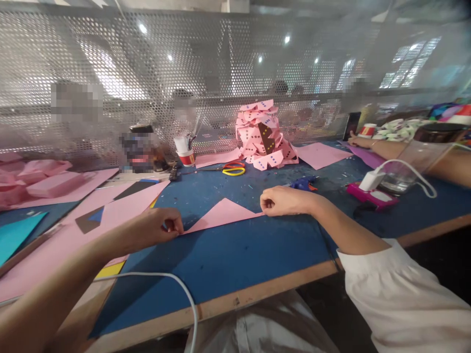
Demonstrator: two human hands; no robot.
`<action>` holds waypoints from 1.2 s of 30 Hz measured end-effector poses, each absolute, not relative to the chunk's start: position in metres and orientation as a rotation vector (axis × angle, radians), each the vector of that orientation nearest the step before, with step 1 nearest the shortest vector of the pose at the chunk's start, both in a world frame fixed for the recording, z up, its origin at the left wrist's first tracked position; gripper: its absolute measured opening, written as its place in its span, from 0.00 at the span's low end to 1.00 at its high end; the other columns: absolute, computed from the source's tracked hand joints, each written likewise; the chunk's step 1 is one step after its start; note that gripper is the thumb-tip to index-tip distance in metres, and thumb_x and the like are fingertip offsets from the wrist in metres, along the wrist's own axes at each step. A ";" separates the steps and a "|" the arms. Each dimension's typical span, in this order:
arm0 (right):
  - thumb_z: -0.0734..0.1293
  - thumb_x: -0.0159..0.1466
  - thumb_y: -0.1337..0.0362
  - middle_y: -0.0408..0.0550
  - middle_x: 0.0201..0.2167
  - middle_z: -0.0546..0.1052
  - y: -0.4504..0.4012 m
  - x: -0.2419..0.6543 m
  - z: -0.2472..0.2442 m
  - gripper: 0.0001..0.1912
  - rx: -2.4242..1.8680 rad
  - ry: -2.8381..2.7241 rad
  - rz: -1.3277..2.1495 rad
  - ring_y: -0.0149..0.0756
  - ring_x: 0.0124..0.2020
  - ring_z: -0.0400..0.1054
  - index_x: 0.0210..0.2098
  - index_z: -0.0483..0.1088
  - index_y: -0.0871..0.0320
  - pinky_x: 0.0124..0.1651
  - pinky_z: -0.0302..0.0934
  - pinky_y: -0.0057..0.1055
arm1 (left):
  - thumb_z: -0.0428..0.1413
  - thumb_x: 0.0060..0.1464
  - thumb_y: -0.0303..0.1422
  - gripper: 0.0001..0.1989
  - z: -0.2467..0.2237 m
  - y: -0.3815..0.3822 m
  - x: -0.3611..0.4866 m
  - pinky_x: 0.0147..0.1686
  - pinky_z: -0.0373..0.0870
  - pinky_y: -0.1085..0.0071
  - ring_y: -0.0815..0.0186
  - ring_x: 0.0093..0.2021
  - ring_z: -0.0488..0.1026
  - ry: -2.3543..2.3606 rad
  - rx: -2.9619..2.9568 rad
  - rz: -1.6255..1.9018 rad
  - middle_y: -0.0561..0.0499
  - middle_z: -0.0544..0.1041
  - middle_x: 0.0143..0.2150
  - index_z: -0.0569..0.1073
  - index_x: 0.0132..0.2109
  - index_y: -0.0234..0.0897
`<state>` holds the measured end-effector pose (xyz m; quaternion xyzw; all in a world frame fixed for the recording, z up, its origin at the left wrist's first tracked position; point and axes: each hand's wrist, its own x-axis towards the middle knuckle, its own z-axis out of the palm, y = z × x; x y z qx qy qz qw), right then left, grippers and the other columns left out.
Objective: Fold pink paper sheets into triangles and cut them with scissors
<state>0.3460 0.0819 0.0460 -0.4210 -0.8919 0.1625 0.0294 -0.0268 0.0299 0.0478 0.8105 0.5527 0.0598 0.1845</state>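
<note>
A pink sheet of paper (pixel 222 215), triangular in outline, stretches between my two hands just over the blue tabletop (pixel 221 264). My left hand (pixel 164 227) pinches its left corner between thumb and fingers. At the opposite corner, my right hand (pixel 281 201) has a pinch on the narrow right tip. The paper's peak points away from me, toward the back of the table. Right behind my right hand lies a blue glue gun (pixel 304 183). Scissors with red and yellow handles (pixel 234 169) rest farther back.
A pile of folded pink paper pieces (pixel 259 135) stands against the perforated metal screen (pixel 206 59). Pink sheets (pixel 121 211) cover the left side. To the right are a magenta device with a white plug (pixel 371 193), a clear container (pixel 403 169) and another person's arm (pixel 390 148). A white cable (pixel 176 279) crosses the near edge.
</note>
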 end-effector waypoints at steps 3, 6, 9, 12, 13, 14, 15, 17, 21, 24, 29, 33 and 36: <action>0.66 0.57 0.69 0.45 0.34 0.81 0.082 0.349 0.050 0.05 -1.345 -2.754 0.538 0.34 0.32 0.71 0.28 0.75 0.56 0.34 0.58 0.28 | 0.52 0.52 0.29 0.10 0.050 0.030 -0.031 0.35 0.65 0.75 0.66 0.33 0.73 1.552 2.270 0.132 0.55 0.80 0.32 0.79 0.36 0.37; 0.66 0.57 0.69 0.46 0.34 0.81 0.082 0.351 0.052 0.05 -1.361 -2.756 0.570 0.34 0.32 0.72 0.29 0.75 0.57 0.34 0.59 0.29 | 0.53 0.53 0.30 0.10 0.050 0.032 -0.033 0.37 0.65 0.73 0.65 0.35 0.74 1.547 2.257 0.091 0.55 0.80 0.33 0.79 0.36 0.37; 0.66 0.57 0.69 0.46 0.33 0.81 0.084 0.352 0.051 0.05 -1.367 -2.759 0.566 0.34 0.31 0.71 0.29 0.75 0.57 0.34 0.58 0.29 | 0.52 0.53 0.29 0.10 0.049 0.033 -0.033 0.37 0.65 0.73 0.65 0.36 0.74 1.536 2.255 0.080 0.54 0.80 0.33 0.79 0.36 0.37; 0.66 0.57 0.69 0.46 0.33 0.81 0.084 0.353 0.053 0.05 -1.349 -2.782 0.533 0.34 0.31 0.71 0.28 0.75 0.57 0.33 0.58 0.29 | 0.53 0.52 0.29 0.10 0.049 0.032 -0.032 0.35 0.64 0.74 0.65 0.34 0.73 1.542 2.270 0.089 0.54 0.80 0.32 0.79 0.35 0.36; 0.66 0.57 0.69 0.45 0.33 0.81 0.084 0.353 0.054 0.05 -1.341 -2.790 0.517 0.34 0.31 0.71 0.28 0.74 0.57 0.33 0.57 0.29 | 0.53 0.52 0.29 0.10 0.049 0.031 -0.031 0.34 0.64 0.74 0.66 0.33 0.73 1.543 2.280 0.090 0.54 0.80 0.32 0.79 0.35 0.36; 0.66 0.57 0.69 0.45 0.33 0.81 0.084 0.352 0.054 0.05 -1.336 -2.793 0.499 0.34 0.31 0.71 0.28 0.74 0.56 0.33 0.56 0.29 | 0.53 0.52 0.29 0.10 0.050 0.031 -0.031 0.34 0.63 0.75 0.66 0.33 0.73 1.544 2.290 0.093 0.54 0.80 0.32 0.79 0.35 0.37; 0.66 0.58 0.69 0.44 0.32 0.81 0.083 0.352 0.055 0.05 -1.332 -2.787 0.484 0.33 0.31 0.70 0.28 0.74 0.56 0.32 0.56 0.28 | 0.52 0.53 0.29 0.10 0.051 0.030 -0.030 0.34 0.63 0.75 0.66 0.33 0.73 1.542 2.301 0.093 0.54 0.79 0.32 0.79 0.35 0.37; 0.66 0.59 0.69 0.43 0.31 0.80 0.081 0.348 0.054 0.05 -1.306 -2.742 0.485 0.33 0.30 0.70 0.30 0.74 0.56 0.32 0.55 0.28 | 0.52 0.53 0.30 0.10 0.053 0.028 -0.029 0.34 0.63 0.75 0.65 0.33 0.73 1.548 2.311 0.087 0.54 0.79 0.32 0.79 0.36 0.38; 0.69 0.64 0.63 0.45 0.36 0.79 0.076 0.334 0.042 0.04 -1.100 -2.644 0.542 0.33 0.35 0.71 0.36 0.76 0.56 0.36 0.58 0.28 | 0.54 0.53 0.33 0.09 0.057 0.029 -0.027 0.35 0.62 0.73 0.64 0.34 0.72 1.569 2.256 0.030 0.53 0.79 0.33 0.79 0.37 0.38; 0.71 0.64 0.60 0.47 0.39 0.77 0.073 0.323 0.030 0.06 -1.006 -2.617 0.534 0.34 0.36 0.71 0.37 0.75 0.56 0.38 0.60 0.29 | 0.54 0.56 0.36 0.10 0.060 0.028 -0.023 0.37 0.62 0.72 0.63 0.36 0.72 1.558 2.209 0.060 0.53 0.79 0.34 0.78 0.36 0.38; 0.71 0.64 0.64 0.44 0.36 0.75 0.073 0.315 0.022 0.03 -1.000 -2.576 0.550 0.32 0.35 0.69 0.34 0.74 0.56 0.38 0.58 0.28 | 0.55 0.58 0.42 0.13 0.060 0.024 -0.012 0.38 0.63 0.71 0.62 0.36 0.74 1.714 2.162 0.350 0.54 0.80 0.33 0.79 0.38 0.39; 0.72 0.63 0.65 0.43 0.33 0.76 0.074 0.310 0.023 0.04 -1.112 -2.423 0.533 0.33 0.34 0.69 0.32 0.74 0.57 0.37 0.57 0.29 | 0.58 0.55 0.48 0.17 0.055 0.019 -0.001 0.36 0.67 0.70 0.62 0.34 0.75 1.748 2.043 0.782 0.53 0.81 0.32 0.79 0.38 0.39; 0.71 0.64 0.63 0.42 0.31 0.77 0.072 0.303 0.024 0.05 -1.118 -2.253 0.659 0.32 0.33 0.69 0.32 0.73 0.57 0.37 0.59 0.29 | 0.61 0.53 0.50 0.19 0.044 0.017 0.013 0.36 0.70 0.69 0.61 0.34 0.76 1.545 1.907 0.879 0.51 0.82 0.32 0.81 0.36 0.38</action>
